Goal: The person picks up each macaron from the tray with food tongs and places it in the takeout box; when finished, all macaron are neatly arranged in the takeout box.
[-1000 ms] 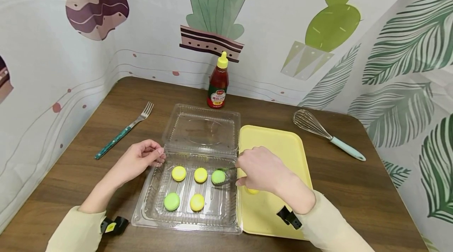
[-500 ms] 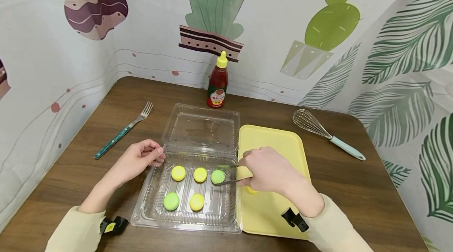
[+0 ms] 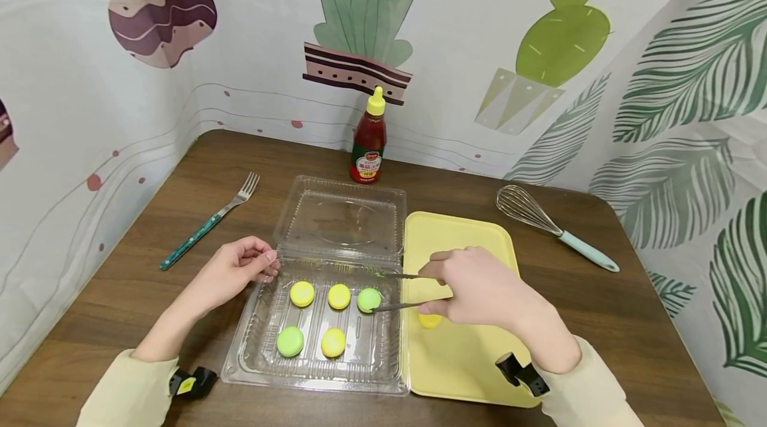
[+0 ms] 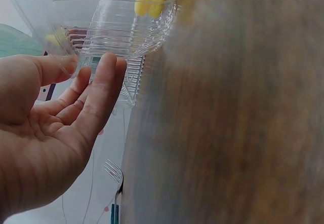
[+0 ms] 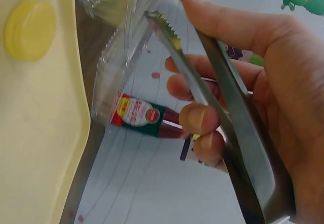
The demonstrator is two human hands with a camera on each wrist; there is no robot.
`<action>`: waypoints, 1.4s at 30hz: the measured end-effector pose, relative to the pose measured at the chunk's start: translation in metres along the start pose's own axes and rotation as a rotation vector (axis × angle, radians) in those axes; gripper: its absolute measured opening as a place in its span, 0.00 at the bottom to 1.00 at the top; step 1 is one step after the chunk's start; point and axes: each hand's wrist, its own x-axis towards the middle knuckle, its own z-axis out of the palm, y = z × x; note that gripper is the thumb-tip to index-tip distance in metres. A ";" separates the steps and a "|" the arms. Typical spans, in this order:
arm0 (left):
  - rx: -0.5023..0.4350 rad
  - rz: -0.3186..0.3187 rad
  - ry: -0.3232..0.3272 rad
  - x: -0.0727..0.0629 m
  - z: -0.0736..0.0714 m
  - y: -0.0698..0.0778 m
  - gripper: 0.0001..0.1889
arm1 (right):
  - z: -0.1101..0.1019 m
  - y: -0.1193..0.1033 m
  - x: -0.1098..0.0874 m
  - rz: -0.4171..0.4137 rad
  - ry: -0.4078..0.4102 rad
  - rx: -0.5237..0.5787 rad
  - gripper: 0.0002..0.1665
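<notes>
Right hand (image 3: pixel 479 286): grips metal tongs (image 3: pixel 398 306), tips apart. Left hand (image 3: pixel 236 270): pinches rim of clear container (image 3: pixel 317 386). Green macaron (image 3: pixel 369 298): inside, back row's right end; probably light, fragile; best held gently by its sides.

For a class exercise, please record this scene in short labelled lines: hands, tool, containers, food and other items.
Left grip: at clear container's rim, apparently pinching it
Right grip: holds metal tongs, arms apart
Lid: open, laid back
Food in container: three yellow pieces, two green pieces
Yellow tray: right of container, one yellow piece on it
Behind container: sauce bottle, upright
Sides: fork left, whisk right
</notes>
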 end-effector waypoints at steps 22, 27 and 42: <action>-0.018 0.001 -0.006 0.002 0.000 -0.004 0.10 | 0.002 0.035 -0.053 0.048 0.076 -0.022 0.18; -0.024 0.006 -0.007 0.001 -0.001 -0.003 0.10 | 0.004 0.038 -0.060 0.061 0.054 -0.038 0.19; -0.016 -0.002 -0.007 0.000 -0.002 -0.002 0.10 | 0.015 0.036 -0.054 0.062 -0.053 -0.079 0.21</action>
